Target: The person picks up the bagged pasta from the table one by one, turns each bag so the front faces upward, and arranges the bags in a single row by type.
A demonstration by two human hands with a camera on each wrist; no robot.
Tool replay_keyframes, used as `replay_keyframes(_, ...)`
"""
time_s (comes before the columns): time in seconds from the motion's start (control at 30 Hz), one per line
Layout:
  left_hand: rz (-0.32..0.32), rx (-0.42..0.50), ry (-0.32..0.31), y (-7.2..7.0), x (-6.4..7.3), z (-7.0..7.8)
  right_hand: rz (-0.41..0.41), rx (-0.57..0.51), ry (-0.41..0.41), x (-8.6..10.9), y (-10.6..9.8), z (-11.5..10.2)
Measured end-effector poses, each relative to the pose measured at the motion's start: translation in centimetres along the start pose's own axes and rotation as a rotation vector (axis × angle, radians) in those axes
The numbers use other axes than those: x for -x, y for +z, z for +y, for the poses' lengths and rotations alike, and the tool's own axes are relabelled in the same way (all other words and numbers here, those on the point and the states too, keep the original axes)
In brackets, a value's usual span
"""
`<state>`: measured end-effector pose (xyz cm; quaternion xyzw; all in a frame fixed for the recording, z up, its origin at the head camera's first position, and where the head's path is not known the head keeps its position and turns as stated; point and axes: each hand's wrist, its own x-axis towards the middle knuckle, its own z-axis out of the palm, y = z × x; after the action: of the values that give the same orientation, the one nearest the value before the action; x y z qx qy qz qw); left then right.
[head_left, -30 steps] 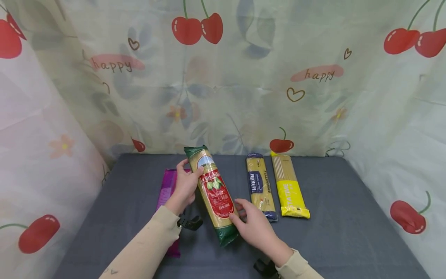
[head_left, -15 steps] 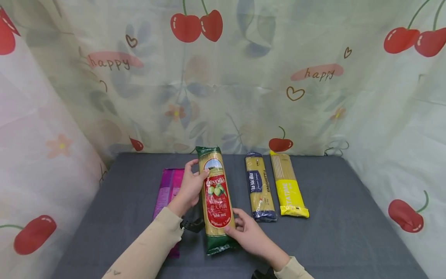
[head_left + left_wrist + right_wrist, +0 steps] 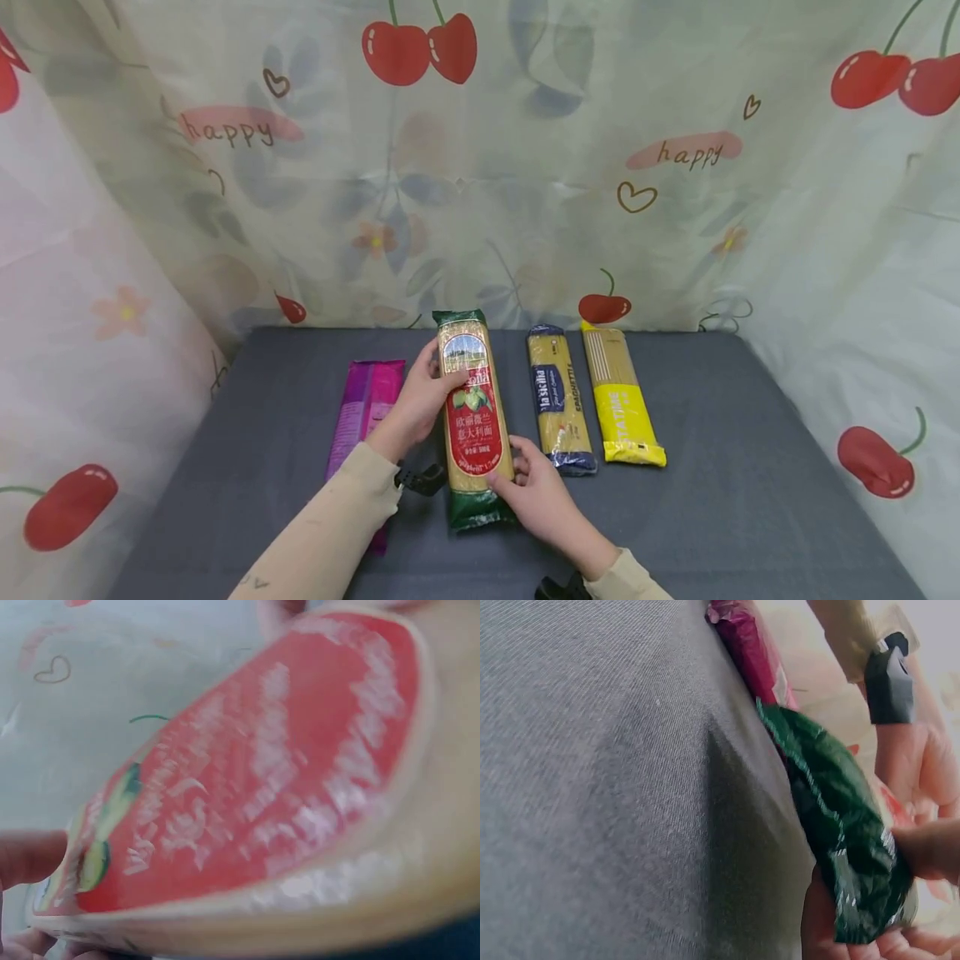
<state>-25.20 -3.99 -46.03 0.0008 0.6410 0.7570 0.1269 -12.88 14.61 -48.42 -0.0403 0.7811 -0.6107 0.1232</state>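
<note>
Both hands hold a spaghetti pack point(image 3: 474, 421) with green ends and a red oval label, standing nearly straight up and down in the head view. My left hand point(image 3: 417, 402) grips its upper left edge, thumb across the front. Low on the right edge, my right hand point(image 3: 542, 493) pinches it with the thumb in front and fingers behind. In the right wrist view the green end point(image 3: 840, 817) hangs over the grey cloth with a shadow below. The label point(image 3: 262, 765) fills much of the left wrist view, blurred.
A purple-pink pack point(image 3: 367, 404) lies left, partly hidden by the left forearm. To the right lie a blue-ended spaghetti pack point(image 3: 558, 400) and a yellow pasta pack point(image 3: 624, 396) on the grey cloth table point(image 3: 720, 500). A cherry-print curtain point(image 3: 510, 208) encloses the back and sides.
The held spaghetti pack has turned from a slant to nearly upright in the head view and shifted slightly right, with both hands still on it. The other packs lie where they were.
</note>
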Motion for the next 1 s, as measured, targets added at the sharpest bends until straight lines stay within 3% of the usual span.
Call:
replay_keyframes(0.1,-0.024,-0.023,-0.011,0.6,-0.1,0.2,0.038,0.028,0.008,-0.1,0.1,-0.5)
replay_keyframes(0.23,-0.018,-0.085,0.004,1.3,-0.9,-0.6,0.086,0.07,0.01,-1.0,0.1,0.4)
replay_keyframes(0.43,-0.033,-0.225,0.032,1.2,-2.1,-2.2,0.129,0.148,0.016,-2.0,0.4,1.0)
replay_keyframes(0.53,-0.05,-0.248,0.041,1.3,-2.4,-2.6,0.16,0.204,0.017,-2.4,0.5,1.2)
replay_keyframes(0.7,-0.059,-0.283,0.017,1.0,-2.3,-3.9,0.189,0.261,0.025,-3.0,0.6,1.4)
replay_keyframes(0.93,-0.072,-0.502,0.026,0.5,-1.3,-4.8,0.223,0.361,0.057,-2.9,0.7,1.4)
replay_keyframes(1.0,-0.094,-0.524,0.011,0.4,-1.0,-4.8,0.228,0.395,0.05,-3.0,0.6,1.4)
